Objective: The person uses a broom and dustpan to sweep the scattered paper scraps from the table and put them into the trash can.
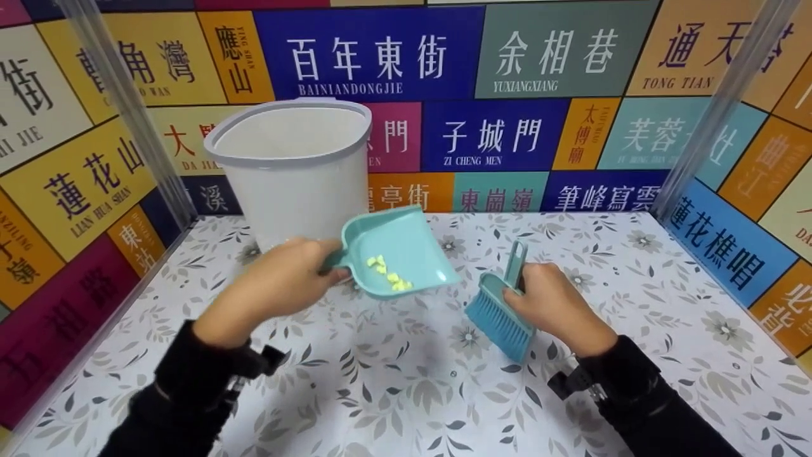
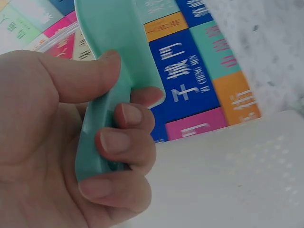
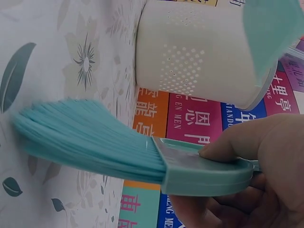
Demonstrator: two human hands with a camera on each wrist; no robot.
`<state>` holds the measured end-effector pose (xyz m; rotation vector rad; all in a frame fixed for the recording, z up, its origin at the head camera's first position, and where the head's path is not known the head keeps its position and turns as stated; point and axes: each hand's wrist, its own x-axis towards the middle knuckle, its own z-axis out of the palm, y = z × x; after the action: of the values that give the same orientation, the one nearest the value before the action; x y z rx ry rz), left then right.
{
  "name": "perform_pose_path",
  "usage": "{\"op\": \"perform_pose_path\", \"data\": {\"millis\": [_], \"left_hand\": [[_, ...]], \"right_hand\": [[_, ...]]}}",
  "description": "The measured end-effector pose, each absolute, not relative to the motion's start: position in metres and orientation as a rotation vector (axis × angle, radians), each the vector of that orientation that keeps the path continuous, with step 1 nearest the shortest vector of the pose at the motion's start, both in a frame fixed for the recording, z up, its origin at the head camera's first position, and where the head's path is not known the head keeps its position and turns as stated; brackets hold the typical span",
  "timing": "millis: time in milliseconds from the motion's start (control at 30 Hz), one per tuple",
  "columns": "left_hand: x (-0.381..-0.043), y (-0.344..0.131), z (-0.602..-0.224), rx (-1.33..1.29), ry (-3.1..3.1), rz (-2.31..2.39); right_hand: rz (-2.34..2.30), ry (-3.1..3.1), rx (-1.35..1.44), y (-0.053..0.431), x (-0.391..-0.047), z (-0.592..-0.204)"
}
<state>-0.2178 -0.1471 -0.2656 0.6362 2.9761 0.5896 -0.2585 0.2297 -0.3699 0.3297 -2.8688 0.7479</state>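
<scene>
My left hand (image 1: pixel 288 273) grips the handle of a teal dustpan (image 1: pixel 406 244), its fingers wrapped round it in the left wrist view. Several small pale-yellow bits (image 1: pixel 388 274) lie in the pan, which is held above the table. To the right, my right hand (image 1: pixel 552 298) holds a small teal hand brush (image 1: pixel 501 317) by its head, with the thumb on top. The brush's bristles (image 3: pixel 90 137) point down toward the tabletop in the head view; in the right wrist view their tips appear to meet it.
A white bin (image 1: pixel 304 184) with a grey rim stands at the back left, just behind the dustpan. The table (image 1: pixel 393 393) has a floral cover. Colourful panels with Chinese lettering (image 1: pixel 374 57) line the back and sides, with clear corner posts (image 1: pixel 729 108).
</scene>
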Motion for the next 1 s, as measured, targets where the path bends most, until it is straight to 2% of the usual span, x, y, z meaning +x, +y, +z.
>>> {"op": "perform_pose_path", "data": {"millis": [267, 467, 700, 1000], "left_hand": [[-0.216, -0.155, -0.194, 0.553, 3.052, 0.562], [-0.233, -0.173, -0.154, 0.478, 3.110, 0.464], [-0.260, -0.196, -0.131, 0.340, 3.145, 0.369], [-0.278, -0.221, -0.121, 0.195, 3.143, 0.305]], "right_hand": [[0.741, -2.870, 0.324, 0.232, -0.258, -0.370], [0.757, -2.866, 0.343, 0.229, -0.258, -0.370], [0.764, -2.873, 0.352, 0.229, -0.258, -0.370], [0.714, -2.881, 0.338, 0.229, -0.256, -0.368]]}}
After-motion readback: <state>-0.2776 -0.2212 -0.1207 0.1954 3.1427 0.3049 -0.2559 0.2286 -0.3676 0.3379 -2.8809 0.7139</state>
